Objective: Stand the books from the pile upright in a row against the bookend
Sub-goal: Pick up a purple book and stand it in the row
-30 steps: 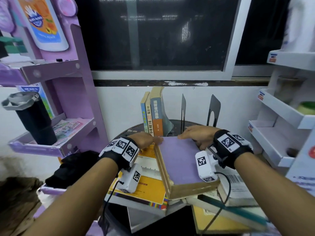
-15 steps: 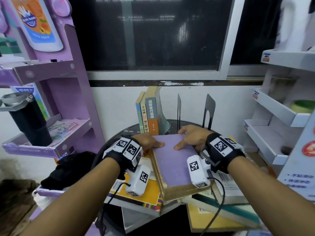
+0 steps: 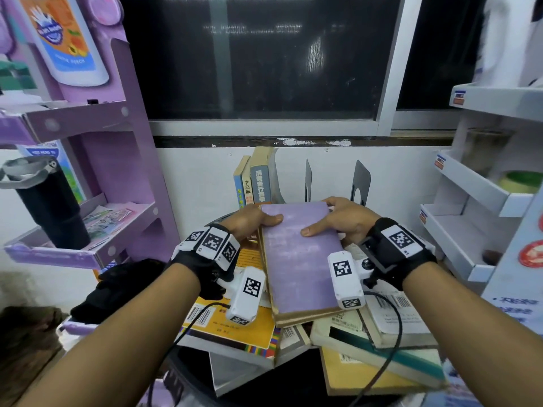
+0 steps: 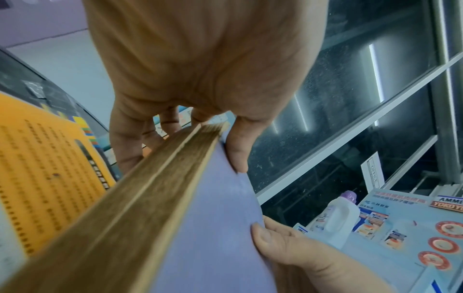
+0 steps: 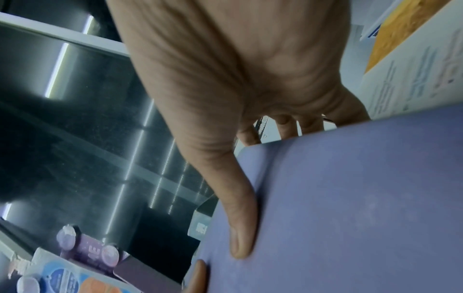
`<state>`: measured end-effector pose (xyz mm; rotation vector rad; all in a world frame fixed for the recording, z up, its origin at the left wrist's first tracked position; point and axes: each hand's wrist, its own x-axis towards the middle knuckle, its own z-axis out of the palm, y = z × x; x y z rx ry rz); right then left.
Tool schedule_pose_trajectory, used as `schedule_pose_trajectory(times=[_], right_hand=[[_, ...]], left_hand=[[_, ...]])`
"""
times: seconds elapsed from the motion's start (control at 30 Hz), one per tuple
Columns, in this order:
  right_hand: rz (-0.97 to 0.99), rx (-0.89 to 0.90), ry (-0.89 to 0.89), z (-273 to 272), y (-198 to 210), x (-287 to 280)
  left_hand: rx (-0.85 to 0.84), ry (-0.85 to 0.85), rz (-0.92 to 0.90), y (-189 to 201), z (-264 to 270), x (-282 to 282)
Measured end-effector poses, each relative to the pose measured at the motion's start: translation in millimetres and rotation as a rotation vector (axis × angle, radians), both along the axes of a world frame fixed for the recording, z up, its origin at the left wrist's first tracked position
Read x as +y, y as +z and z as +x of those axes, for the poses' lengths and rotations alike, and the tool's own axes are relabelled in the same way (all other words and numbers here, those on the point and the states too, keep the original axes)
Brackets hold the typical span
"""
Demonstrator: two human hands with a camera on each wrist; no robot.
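both hands hold one purple book (image 3: 299,257) above the pile of books (image 3: 338,342) on the round dark tabletop (image 3: 188,374). left hand (image 3: 249,221) grips its left edge: thumb lies on the cover, fingers (image 4: 130,142) are curled under the yellowed page block. right hand (image 3: 342,221) grips the right edge the same way, thumb flat on the cover, fingers (image 5: 310,124) wrapped beneath. the purple cover carries no legible writing in any view.

the book is tilted, near end low over the pile, far end raised toward the upright books (image 3: 254,183) at the back of the tabletop. those three stand in a row, leaning slightly; the spines bear chinese characters, too small to read with certainty. two dark metal bookends (image 3: 360,183) stand just right of them, apart from the row.

in the pile, an orange-yellow book (image 3: 235,333) with a barcode and a multicoloured strip lies at left; a white book with a barcode label (image 3: 393,306) lies at right.

left, a purple display rack (image 3: 117,177) holds a black tumbler (image 3: 50,212). the left wrist view shows a board reading "yoko yu" in part (image 4: 448,204), beside a white bottle with a purple cap (image 4: 340,218).
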<state>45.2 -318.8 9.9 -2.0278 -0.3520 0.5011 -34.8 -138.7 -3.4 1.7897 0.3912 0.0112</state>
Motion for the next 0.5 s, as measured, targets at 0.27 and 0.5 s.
schedule_pose_trajectory(times=[0.27,0.5], right_hand=[[0.213,0.007,-0.02,-1.1,13.7,-1.3],[0.285,-0.261,-0.064,-6.5,17.8,9.1]], left_hand=[[-0.203,0.064,-0.131,24.3,8.6,-4.0],[-0.394,0.033,-0.324,31.5,5.0,2.9]])
